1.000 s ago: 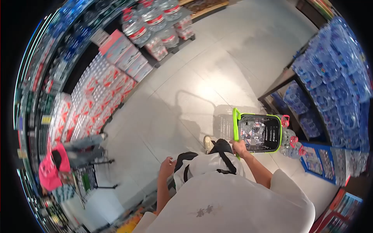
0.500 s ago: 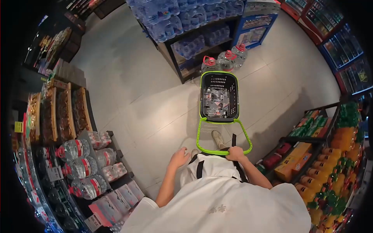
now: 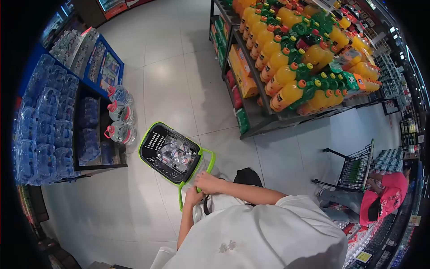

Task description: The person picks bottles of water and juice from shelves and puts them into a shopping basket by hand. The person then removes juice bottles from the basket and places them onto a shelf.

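Note:
A black shopping basket (image 3: pixel 151 142) with a bright green rim stands tilted to the left in front of me. Several clear plastic bottles (image 3: pixel 178 154) lie inside it. Its long green handle (image 3: pixel 213 160) reaches back toward my waist. My right hand (image 3: pixel 209 182) is wrapped round the handle's end. Close against it, my left hand (image 3: pixel 192 196) also grips the handle, fingers closed. Part of the handle is hidden under both hands.
To the left, large water jugs (image 3: pixel 120 132) with red caps stand on the floor beside a rack of shrink-wrapped water (image 3: pixel 47 116). Ahead right is a display of orange drink bottles (image 3: pixel 280 69). A person in pink (image 3: pixel 389 195) stands at a shopping cart (image 3: pixel 356 168) on the right.
My view has swung to the right, bringing the orange drinks ahead and a person with a cart into sight. My left hand has come from free beside me onto the basket handle.

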A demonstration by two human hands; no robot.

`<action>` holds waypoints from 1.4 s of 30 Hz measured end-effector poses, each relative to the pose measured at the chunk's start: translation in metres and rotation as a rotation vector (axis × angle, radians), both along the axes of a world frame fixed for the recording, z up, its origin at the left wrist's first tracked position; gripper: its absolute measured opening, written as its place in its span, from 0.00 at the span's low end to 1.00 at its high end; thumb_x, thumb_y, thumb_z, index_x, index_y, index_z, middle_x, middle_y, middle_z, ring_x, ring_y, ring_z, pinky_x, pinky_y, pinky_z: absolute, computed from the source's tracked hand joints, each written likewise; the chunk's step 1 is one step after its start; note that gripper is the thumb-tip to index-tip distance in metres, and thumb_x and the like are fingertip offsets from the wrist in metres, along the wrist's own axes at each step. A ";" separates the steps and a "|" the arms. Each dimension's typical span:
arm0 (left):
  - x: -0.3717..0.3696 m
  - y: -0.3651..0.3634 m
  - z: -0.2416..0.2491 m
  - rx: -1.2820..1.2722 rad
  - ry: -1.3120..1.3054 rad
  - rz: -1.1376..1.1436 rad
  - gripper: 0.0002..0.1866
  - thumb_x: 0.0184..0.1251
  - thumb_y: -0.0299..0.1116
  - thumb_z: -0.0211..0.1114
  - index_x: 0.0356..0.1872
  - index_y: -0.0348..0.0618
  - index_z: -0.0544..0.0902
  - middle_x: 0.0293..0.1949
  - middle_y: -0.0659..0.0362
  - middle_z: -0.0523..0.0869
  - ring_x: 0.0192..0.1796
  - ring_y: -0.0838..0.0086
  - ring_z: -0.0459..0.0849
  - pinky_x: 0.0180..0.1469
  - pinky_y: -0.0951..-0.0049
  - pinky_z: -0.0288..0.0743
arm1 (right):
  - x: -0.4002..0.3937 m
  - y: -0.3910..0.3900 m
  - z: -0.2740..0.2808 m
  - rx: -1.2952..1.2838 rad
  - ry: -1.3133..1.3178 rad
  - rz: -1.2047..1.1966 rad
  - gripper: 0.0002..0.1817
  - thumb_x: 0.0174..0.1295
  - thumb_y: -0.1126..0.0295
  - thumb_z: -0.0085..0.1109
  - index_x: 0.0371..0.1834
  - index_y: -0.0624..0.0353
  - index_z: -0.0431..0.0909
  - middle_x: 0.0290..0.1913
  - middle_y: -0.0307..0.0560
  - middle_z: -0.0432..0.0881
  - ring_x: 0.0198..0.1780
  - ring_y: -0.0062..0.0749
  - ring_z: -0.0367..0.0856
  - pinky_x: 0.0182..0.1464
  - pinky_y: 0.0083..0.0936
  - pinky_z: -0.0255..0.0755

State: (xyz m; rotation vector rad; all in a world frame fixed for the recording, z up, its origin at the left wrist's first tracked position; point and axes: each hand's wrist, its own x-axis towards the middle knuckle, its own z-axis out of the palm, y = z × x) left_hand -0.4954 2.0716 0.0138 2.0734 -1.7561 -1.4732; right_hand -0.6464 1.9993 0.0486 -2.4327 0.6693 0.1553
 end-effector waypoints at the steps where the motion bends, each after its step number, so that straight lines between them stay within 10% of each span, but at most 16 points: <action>1: -0.018 0.012 -0.023 -0.089 -0.001 0.000 0.21 0.54 0.42 0.69 0.41 0.34 0.83 0.35 0.39 0.86 0.42 0.46 0.85 0.45 0.54 0.77 | -0.032 0.010 -0.010 -0.094 -0.162 -0.095 0.18 0.48 0.67 0.63 0.44 0.58 0.79 0.44 0.48 0.80 0.54 0.42 0.75 0.56 0.42 0.65; 14: -0.219 0.106 -0.021 0.085 -0.050 0.104 0.27 0.57 0.49 0.67 0.35 0.26 0.83 0.33 0.33 0.84 0.42 0.47 0.87 0.45 0.56 0.78 | -0.407 0.096 -0.049 -0.034 -0.269 -0.869 0.17 0.55 0.73 0.58 0.49 0.61 0.74 0.50 0.55 0.76 0.56 0.53 0.73 0.58 0.40 0.70; 21: -0.267 0.161 -0.011 0.186 -0.127 0.082 0.28 0.57 0.46 0.66 0.33 0.20 0.82 0.34 0.32 0.84 0.44 0.44 0.86 0.47 0.56 0.78 | -0.489 -0.061 0.107 -0.613 -0.626 -0.954 0.21 0.55 0.76 0.59 0.54 0.64 0.70 0.54 0.55 0.73 0.58 0.52 0.71 0.61 0.40 0.67; 26: -0.279 0.228 -0.018 0.107 -0.184 0.139 0.19 0.56 0.39 0.60 0.36 0.30 0.84 0.35 0.33 0.84 0.43 0.43 0.84 0.48 0.53 0.77 | -0.485 -0.192 0.147 -1.164 -0.321 -0.714 0.34 0.56 0.68 0.61 0.67 0.60 0.63 0.66 0.54 0.67 0.69 0.48 0.63 0.70 0.42 0.60; 30: -0.295 0.255 -0.019 0.001 -0.166 0.162 0.18 0.54 0.39 0.60 0.40 0.37 0.84 0.35 0.39 0.85 0.43 0.44 0.84 0.49 0.51 0.76 | -0.464 -0.207 0.175 -0.951 0.229 -0.777 0.26 0.56 0.61 0.58 0.58 0.61 0.76 0.50 0.53 0.82 0.57 0.44 0.76 0.67 0.46 0.60; 42: -0.274 0.263 0.009 -0.019 -0.177 0.358 0.18 0.51 0.44 0.65 0.36 0.39 0.86 0.28 0.42 0.85 0.35 0.46 0.85 0.41 0.53 0.78 | -0.393 -0.005 0.069 -0.595 -0.346 -0.623 0.13 0.44 0.66 0.66 0.29 0.67 0.83 0.21 0.54 0.79 0.26 0.43 0.79 0.37 0.35 0.74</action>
